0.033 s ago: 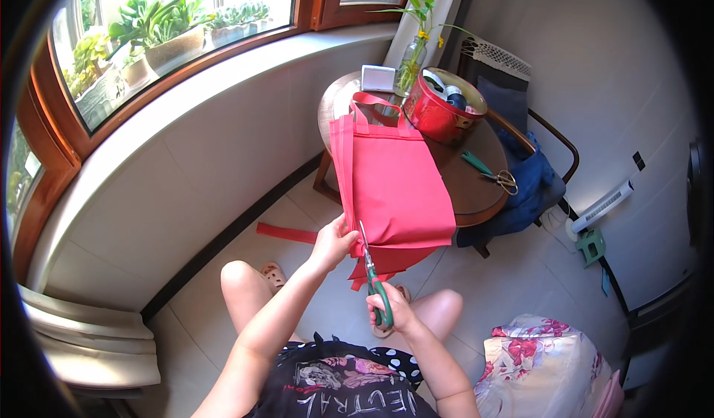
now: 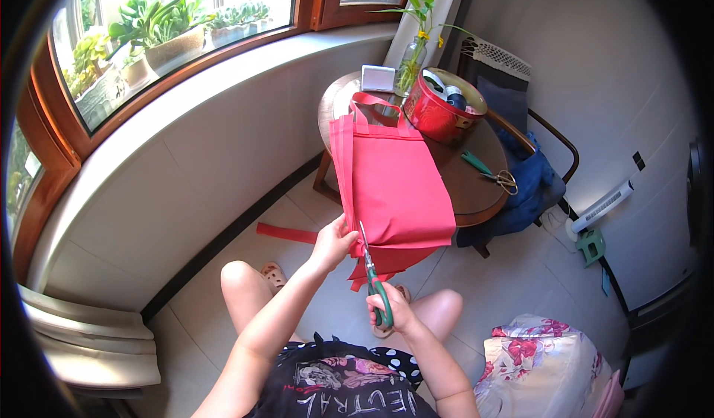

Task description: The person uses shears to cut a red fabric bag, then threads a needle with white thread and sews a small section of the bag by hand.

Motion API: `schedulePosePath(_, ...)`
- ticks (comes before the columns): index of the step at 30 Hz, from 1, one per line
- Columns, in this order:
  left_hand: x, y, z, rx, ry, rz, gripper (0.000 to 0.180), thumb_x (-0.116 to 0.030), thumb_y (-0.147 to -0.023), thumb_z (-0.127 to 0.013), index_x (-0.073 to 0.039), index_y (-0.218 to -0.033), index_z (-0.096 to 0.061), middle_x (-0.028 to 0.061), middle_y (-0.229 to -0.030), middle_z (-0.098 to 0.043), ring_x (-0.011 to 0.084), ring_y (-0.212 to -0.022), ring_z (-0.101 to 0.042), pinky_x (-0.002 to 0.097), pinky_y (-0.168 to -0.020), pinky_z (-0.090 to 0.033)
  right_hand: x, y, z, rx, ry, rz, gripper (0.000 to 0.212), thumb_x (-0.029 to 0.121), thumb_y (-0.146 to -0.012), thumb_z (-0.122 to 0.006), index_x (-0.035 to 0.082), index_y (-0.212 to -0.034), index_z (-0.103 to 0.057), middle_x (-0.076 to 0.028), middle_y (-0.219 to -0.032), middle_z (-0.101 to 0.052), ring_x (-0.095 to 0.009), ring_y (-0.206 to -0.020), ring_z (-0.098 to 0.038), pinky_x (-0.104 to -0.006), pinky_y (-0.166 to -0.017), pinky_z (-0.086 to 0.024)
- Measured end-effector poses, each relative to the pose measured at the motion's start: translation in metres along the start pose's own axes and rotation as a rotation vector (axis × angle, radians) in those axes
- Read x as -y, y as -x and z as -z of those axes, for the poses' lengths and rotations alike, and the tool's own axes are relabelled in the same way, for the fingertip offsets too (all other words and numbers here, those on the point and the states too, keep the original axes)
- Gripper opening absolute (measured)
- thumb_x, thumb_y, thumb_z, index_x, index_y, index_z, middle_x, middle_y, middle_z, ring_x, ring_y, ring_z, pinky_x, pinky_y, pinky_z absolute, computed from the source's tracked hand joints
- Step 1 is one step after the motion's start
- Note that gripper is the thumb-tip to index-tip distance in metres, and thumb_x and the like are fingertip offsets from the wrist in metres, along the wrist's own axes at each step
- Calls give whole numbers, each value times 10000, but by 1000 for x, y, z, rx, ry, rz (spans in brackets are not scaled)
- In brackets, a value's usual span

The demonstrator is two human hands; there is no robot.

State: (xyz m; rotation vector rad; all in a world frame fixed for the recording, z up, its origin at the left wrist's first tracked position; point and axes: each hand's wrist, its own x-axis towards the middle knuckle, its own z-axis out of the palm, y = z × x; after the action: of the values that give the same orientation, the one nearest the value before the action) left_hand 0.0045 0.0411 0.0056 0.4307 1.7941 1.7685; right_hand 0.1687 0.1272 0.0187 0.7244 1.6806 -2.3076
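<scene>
A red fabric tote bag (image 2: 398,180) lies across a round wooden table, its handles toward the back and its lower end hanging over the near edge. At the bag's lower left side, my left hand (image 2: 335,241) pinches the fabric edge between thumb and fingers. My right hand (image 2: 390,306) grips the green handles of a pair of scissors (image 2: 374,278), which point away from me. Their blades lie against the bag's left edge, right beside my left fingers; part of the blades is hidden in the fabric. A loose red strip sticks out to the left below my left hand.
On the table (image 2: 476,195) stand a red round tin (image 2: 439,120) with sewing things, a glass vase (image 2: 410,65) with a plant, and a small white box (image 2: 378,78). A green-handled tool and small gold scissors (image 2: 507,181) lie at its right. A chair (image 2: 513,105) stands behind.
</scene>
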Motion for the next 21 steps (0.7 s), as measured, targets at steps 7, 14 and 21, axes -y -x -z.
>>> schedulePosePath(7,-11,7,-4,-18,252,-12,386,-1,-786,-466,-38,-1164,-397,46,-857,-563,88,-714,-536,225,-583,-468,-6,-2,0,-50,70,15,217,174,-719,-565,26,-764,-412,-39,-589,-465,-103,-430,-466,-226,-384,-401)
schedulePosePath(14,-19,14,10,149,418,130,370,-12,-783,-477,-10,-1145,-401,43,-882,-558,99,-727,-550,240,-597,-486,2,-7,7,-46,73,105,232,180,-710,-579,15,-790,-436,-31,-593,-469,-86,-435,-464,-211,-387,-385)
schedulePosePath(21,-16,15,12,121,410,87,376,-8,-777,-462,-28,-1149,-413,33,-884,-560,104,-736,-547,256,-609,-474,1,-11,-1,-52,87,103,232,196,-710,-568,25,-726,-412,-34,-573,-474,-92,-426,-467,-222,-386,-404)
